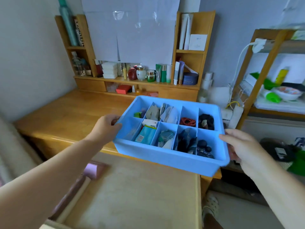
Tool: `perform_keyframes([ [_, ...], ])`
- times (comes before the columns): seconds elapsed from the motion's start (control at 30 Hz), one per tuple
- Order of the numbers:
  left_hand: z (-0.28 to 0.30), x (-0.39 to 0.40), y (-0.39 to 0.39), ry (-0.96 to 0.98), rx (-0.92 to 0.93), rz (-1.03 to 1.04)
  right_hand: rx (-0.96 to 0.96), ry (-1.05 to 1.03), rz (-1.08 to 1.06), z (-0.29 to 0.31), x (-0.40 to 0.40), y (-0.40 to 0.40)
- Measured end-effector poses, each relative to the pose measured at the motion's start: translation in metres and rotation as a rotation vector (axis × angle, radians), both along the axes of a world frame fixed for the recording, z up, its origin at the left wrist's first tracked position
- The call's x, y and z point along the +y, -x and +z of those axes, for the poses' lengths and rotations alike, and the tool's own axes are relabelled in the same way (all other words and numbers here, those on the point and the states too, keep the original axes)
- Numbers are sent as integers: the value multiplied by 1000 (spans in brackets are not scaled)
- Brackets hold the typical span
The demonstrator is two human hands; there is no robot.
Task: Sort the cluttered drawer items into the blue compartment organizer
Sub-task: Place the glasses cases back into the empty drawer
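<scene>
The blue compartment organizer (165, 158) is held in the air above the desk's front edge and the open drawer (135, 192). My left hand (108, 126) grips its left rim and my right hand (242, 146) grips its right rim. Its compartments hold sorted items: a teal packet (145, 135), a white box (149, 123), grey and white folded pieces (162, 113), a red coil (188, 121), black hair ties (206, 121) and dark small things (203, 149). The pulled-out drawer below shows a bare pale bottom, with a pink object (92, 169) at its left edge.
The wooden desk (69, 116) carries a shelf unit with cosmetic jars and bottles (148, 74) at the back. A wooden rack (264, 66) with a power strip (234, 114) and clutter stands to the right. My slippered foot (211, 205) is on the floor beside the drawer.
</scene>
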State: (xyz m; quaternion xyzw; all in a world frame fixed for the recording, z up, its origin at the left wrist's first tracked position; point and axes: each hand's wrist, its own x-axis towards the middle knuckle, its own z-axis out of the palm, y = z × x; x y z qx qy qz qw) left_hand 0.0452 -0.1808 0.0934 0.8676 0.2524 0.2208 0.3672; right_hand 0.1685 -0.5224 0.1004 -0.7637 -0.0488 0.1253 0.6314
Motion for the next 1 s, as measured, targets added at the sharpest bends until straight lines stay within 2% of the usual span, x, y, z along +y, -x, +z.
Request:
perform_keyframes([
  [0.17,-29,-1,99,28,184,10,189,96,191,-31,-11,81],
  [0.27,-44,2,136,51,180,11,272,145,291,-56,-10,122],
  [0.4,-60,7,170,120,181,58,334,120,279,-77,-3,147],
  [0.5,-78,3,185,154,217,65,363,127,292,-88,0,149],
  [0.73,-114,-2,169,124,332,49,408,314,303,-124,7,136],
  [0.87,-138,0,148,155,360,62,337,442,306,-144,13,116],
  [1.0,-162,-1,127,145,329,96,53,652,295,-171,15,98],
])
